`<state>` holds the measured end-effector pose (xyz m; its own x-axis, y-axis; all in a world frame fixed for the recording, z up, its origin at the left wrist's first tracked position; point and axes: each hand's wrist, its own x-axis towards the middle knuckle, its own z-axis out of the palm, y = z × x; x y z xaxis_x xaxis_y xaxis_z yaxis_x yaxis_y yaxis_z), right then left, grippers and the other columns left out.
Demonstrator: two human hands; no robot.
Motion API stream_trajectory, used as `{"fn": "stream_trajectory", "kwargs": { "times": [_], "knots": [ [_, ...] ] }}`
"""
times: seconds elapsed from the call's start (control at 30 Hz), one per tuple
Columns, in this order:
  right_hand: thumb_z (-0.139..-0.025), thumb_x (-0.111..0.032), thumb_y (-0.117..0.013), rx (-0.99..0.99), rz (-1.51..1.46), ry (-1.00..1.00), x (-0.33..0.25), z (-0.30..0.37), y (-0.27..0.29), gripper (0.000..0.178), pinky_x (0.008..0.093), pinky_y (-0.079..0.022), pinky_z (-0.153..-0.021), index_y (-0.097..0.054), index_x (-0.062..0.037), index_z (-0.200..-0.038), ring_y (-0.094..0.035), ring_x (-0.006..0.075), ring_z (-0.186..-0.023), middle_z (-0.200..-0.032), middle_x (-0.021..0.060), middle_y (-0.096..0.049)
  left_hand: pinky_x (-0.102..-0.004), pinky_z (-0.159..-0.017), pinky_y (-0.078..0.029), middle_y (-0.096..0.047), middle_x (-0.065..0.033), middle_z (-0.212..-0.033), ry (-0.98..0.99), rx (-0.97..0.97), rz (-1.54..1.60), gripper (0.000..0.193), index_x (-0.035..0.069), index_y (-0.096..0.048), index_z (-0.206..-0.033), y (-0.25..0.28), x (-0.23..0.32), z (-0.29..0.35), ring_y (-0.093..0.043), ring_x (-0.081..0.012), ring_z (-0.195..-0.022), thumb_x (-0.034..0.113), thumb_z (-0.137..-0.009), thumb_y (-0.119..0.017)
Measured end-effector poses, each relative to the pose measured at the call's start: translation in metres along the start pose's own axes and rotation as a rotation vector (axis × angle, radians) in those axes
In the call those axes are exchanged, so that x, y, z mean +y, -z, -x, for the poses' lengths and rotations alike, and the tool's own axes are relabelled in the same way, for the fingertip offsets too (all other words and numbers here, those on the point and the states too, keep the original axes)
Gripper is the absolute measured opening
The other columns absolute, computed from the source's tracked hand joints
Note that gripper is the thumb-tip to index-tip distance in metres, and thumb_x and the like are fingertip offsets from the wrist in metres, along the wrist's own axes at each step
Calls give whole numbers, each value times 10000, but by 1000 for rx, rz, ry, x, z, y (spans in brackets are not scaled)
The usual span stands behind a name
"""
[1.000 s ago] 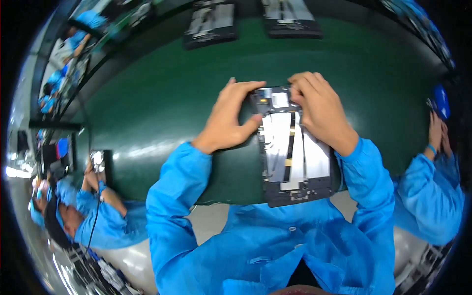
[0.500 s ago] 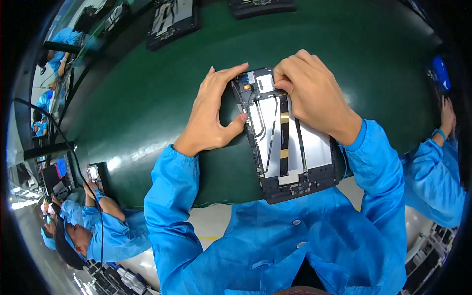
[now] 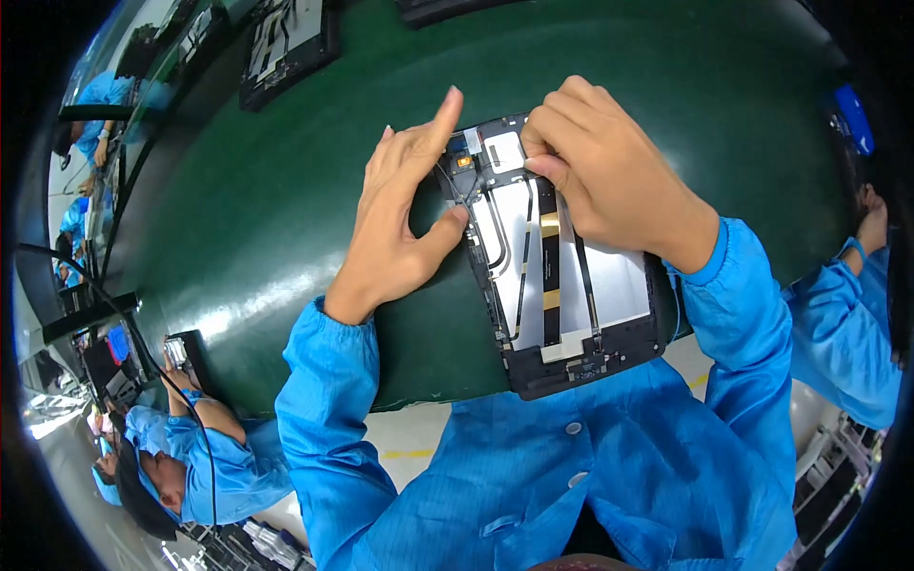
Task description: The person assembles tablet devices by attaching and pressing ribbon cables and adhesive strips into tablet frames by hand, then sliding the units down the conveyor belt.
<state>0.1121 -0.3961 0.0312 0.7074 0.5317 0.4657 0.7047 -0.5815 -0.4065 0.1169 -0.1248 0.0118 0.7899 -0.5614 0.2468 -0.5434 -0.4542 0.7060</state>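
Note:
An opened tablet body with a black frame, silver plates and flat ribbon cables lies on the green belt in front of me. My left hand rests at its upper left edge, thumb pressing the frame's side, index finger raised. My right hand lies on the top of the device, fingertips pinched on a small part near the upper middle. Both sleeves are blue.
Another opened device lies further up the belt at the left. A person in blue sits at lower left, another person's sleeve and hand at right. A blue object sits at the belt's right edge.
The view has closed in on the tablet. My left index finger has lifted off the frame. My right hand stays on the top part of the device.

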Motion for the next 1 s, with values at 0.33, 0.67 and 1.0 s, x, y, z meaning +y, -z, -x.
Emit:
{"fn": "stream_trajectory", "kwargs": {
  "times": [0.33, 0.67, 1.0],
  "knots": [
    [-840, -63, -779, 53, 55, -38, 6, -1, 4, 142, 426, -473, -831, -643, -59, -883, -601, 312, -902, -886, 103, -627, -624, -1328, -187, -618, -175, -1318, 10, 27, 19, 1116, 120, -312, -1755, 0, 0, 3, -573, -394, -1310, 81, -716, -721],
    [-907, -40, -764, 82, 186, -50, 2, -2, 2, 132, 402, -460, -837, -640, -54, -949, -578, 291, -922, -930, 85, -628, -635, -1321, -195, -602, -210, -1356, -1, 1, -32, 1140, 46, -317, -1738, 0, 1, 1, -564, -417, -1320, 133, -674, -717],
    [-946, -100, -769, 152, 325, 6, 5, -4, -6, 100, 389, -464, -867, -674, -69, -946, -588, 252, -937, -935, 34, -646, -640, -1328, -185, -465, -227, -1684, 19, 2, -20, 1099, -10, -359, -1698, -2, 0, 2, -526, -431, -1455, 180, -670, -699]
  ]
}}
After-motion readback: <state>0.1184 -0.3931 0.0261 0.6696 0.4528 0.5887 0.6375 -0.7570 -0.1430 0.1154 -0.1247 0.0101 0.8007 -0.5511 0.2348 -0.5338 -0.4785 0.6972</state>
